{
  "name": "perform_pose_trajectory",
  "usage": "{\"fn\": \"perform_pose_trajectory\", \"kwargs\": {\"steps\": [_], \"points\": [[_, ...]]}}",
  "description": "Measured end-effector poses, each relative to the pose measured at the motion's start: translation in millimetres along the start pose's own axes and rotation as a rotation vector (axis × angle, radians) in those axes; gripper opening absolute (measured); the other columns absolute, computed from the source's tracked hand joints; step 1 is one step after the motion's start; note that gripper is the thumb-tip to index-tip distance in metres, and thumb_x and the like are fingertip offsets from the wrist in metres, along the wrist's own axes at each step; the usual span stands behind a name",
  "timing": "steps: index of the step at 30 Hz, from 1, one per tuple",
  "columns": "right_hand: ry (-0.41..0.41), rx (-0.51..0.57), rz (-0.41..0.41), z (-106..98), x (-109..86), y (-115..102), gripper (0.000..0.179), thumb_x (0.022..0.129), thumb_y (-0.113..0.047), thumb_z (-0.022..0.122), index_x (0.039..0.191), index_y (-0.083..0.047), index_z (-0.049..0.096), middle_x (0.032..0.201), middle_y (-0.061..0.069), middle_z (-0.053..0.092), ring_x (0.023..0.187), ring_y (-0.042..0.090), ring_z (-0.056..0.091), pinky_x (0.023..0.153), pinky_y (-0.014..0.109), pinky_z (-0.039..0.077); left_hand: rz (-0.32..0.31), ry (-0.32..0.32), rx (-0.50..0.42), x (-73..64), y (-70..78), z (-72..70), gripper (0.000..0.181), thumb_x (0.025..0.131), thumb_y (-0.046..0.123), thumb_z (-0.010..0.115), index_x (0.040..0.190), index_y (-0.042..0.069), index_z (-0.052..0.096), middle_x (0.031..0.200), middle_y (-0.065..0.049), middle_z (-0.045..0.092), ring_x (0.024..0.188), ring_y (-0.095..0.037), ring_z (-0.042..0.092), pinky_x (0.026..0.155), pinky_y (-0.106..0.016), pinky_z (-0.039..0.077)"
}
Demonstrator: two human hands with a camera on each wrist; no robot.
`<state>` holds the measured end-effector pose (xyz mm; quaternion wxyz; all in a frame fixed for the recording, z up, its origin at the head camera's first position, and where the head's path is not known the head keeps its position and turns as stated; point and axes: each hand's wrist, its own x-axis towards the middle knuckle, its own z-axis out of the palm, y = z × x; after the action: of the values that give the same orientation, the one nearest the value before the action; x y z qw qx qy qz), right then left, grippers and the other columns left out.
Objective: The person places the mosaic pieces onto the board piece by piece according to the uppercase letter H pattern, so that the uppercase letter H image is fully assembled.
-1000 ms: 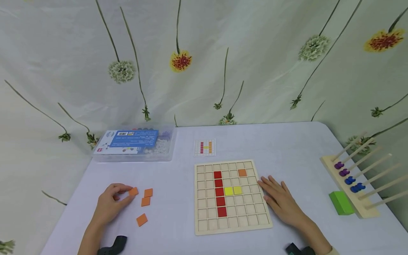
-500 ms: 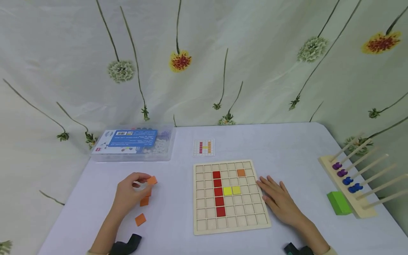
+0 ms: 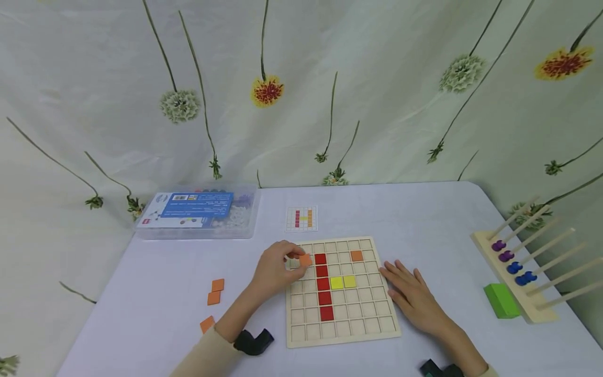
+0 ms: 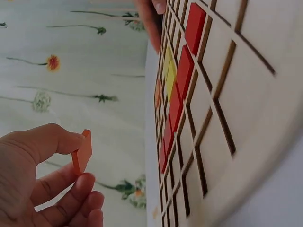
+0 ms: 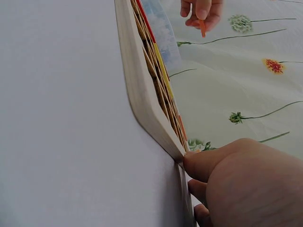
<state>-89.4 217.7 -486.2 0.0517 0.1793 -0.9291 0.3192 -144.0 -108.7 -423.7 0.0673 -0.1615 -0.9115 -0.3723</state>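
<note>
My left hand (image 3: 277, 269) pinches an orange square tile (image 3: 305, 260) between thumb and fingers, over the left part of a wooden grid board (image 3: 344, 343). In the left wrist view the held tile (image 4: 83, 153) is raised clear of the board. A column of red tiles (image 3: 323, 284) lies in the grid, with two yellow tiles (image 3: 336, 283) running rightward from its middle. One orange tile (image 3: 356, 255) sits in a cell near the upper right. My right hand (image 3: 414, 296) rests flat on the table at the board's right edge; its thumb (image 5: 208, 163) touches that edge.
Three loose orange tiles (image 3: 214, 298) lie at left, one partly behind my left forearm. A small pattern card (image 3: 301, 225) is behind the board. A clear plastic box (image 3: 198, 209) stands back left. A peg bead stand (image 3: 542, 309) leans on a green block (image 3: 502, 300) at right.
My left hand picked the orange tile up from the loose ones and carried it rightward to above the board. The right hand has stayed in place.
</note>
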Motion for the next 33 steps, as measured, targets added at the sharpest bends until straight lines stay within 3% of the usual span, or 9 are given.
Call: {"fn": "perform_pose_trajectory", "kwargs": {"steps": [8,14,26,33], "points": [[0.017,0.003,-0.021,0.3,-0.2,1.1,0.045,0.097,-0.016,0.057,0.141,-0.009,0.051,0.149,0.019,0.044,0.141,0.047,0.030,0.108,0.072,0.013,0.064,-0.160,-0.030,26.3,32.1,51.0,0.021,0.080,0.019,0.075,0.099,0.011,0.072,0.087,-0.001,0.065,0.082,-0.017,0.058,0.071,-0.024,0.045],[-0.003,0.009,-0.009,-0.1,0.7,2.6,0.046,0.098,-0.017,0.056,0.143,-0.010,0.050,0.151,0.017,0.043,0.143,0.046,0.028,0.109,0.071,0.011,0.095,-0.216,0.022,40.6,43.9,78.2,0.021,0.077,0.020,0.076,0.096,0.011,0.073,0.084,0.004,0.064,0.076,-0.007,0.051,0.068,-0.019,0.042],[0.010,0.003,-0.015,0.6,-0.5,3.3,0.046,0.097,-0.016,0.057,0.142,-0.011,0.051,0.150,0.016,0.043,0.142,0.045,0.029,0.110,0.070,0.012,0.084,-0.305,0.126,46.9,50.0,95.3,0.016,0.078,0.021,0.078,0.090,0.013,0.071,0.074,0.008,0.053,0.069,-0.006,0.045,0.058,-0.018,0.035],[0.015,-0.004,-0.024,0.1,0.1,3.6,0.046,0.097,-0.016,0.057,0.142,-0.011,0.051,0.150,0.016,0.044,0.143,0.044,0.029,0.110,0.069,0.012,0.125,-0.281,0.162,48.3,48.0,99.6,0.014,0.077,0.019,0.078,0.087,0.013,0.071,0.073,0.007,0.054,0.069,-0.006,0.045,0.058,-0.017,0.035]]}}
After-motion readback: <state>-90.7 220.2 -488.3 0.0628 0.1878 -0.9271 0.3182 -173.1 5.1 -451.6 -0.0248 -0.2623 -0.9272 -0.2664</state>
